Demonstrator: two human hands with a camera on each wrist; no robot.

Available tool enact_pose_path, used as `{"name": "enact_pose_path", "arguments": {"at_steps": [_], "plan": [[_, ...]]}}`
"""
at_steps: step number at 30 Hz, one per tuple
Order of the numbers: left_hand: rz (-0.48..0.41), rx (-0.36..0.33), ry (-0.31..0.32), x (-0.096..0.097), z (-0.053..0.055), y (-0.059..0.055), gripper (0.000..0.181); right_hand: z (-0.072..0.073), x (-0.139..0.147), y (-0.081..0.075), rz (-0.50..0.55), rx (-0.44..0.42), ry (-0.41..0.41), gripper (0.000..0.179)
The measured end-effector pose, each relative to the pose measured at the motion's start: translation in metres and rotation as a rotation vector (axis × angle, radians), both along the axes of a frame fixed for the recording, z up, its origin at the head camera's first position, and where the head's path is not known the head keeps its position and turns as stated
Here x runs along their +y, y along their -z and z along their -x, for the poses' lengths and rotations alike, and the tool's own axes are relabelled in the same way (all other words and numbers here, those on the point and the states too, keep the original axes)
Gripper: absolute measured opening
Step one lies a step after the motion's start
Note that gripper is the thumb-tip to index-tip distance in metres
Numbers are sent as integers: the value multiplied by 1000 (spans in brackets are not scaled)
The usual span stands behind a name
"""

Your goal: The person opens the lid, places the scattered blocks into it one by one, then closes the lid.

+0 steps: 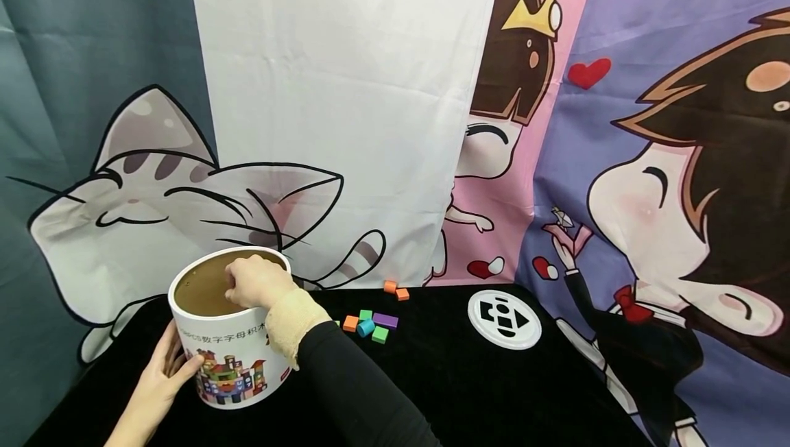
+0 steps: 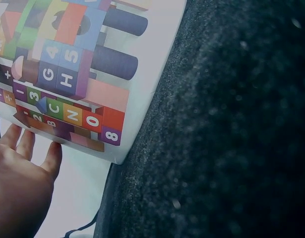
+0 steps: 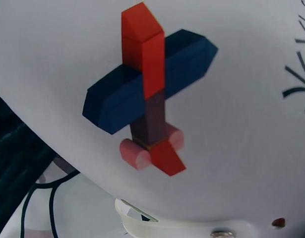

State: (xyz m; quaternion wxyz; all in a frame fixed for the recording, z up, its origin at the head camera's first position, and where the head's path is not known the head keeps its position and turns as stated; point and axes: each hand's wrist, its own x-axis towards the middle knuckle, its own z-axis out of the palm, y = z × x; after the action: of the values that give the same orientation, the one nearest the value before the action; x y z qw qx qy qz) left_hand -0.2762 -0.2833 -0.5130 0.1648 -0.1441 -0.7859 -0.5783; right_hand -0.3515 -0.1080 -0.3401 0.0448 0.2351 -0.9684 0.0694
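Observation:
A white bucket (image 1: 234,394) printed with coloured toy blocks leans a little at the left of the black-covered table. My left hand (image 1: 163,371) grips its left side, thumb on the printed front. In the left wrist view, fingertips of the left hand (image 2: 23,183) meet the bucket wall (image 2: 164,29). My right hand (image 1: 256,282) reaches over the rim into the opening, its fingertips partly hidden; I cannot tell whether they hold anything. The right wrist view is filled by the bucket's outer wall (image 3: 231,139) with a printed block plane, and a white handle (image 3: 177,229) below.
Right of the bucket lie small blocks: a purple block (image 1: 385,321), a blue cylinder (image 1: 365,328), a green block (image 1: 379,334) and an orange block (image 1: 350,323). Farther back are two orange pieces (image 1: 402,294). A white lid with cut-outs (image 1: 484,332) lies at right, before a cartoon curtain (image 1: 370,90).

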Motion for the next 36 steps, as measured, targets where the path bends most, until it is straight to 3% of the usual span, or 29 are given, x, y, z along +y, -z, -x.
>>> {"name": "enact_pose_path", "arguments": {"at_steps": [11, 14, 20, 26, 31, 36], "plan": [[-14, -15, 0, 0, -1, 2, 84, -2, 5, 2, 65, 59, -30, 7], [-17, -1, -2, -1, -2, 2, 84, -1, 8, 4, 144, 155, -81, 10], [-17, 2, -8, 1, 0, 1, 83, 0, 28, 11, 300, 439, -278, 20], [-11, 6, -12, -4, 0, -3, 81, 6, 51, 9, 208, 559, -345, 15], [-36, 1, 11, -3, 1, 1, 82, 22, 84, 16, 129, 600, -326, 17], [-32, 19, 15, -1, 3, 2, 83, 41, 129, 33, 164, 506, -238, 21]]}}
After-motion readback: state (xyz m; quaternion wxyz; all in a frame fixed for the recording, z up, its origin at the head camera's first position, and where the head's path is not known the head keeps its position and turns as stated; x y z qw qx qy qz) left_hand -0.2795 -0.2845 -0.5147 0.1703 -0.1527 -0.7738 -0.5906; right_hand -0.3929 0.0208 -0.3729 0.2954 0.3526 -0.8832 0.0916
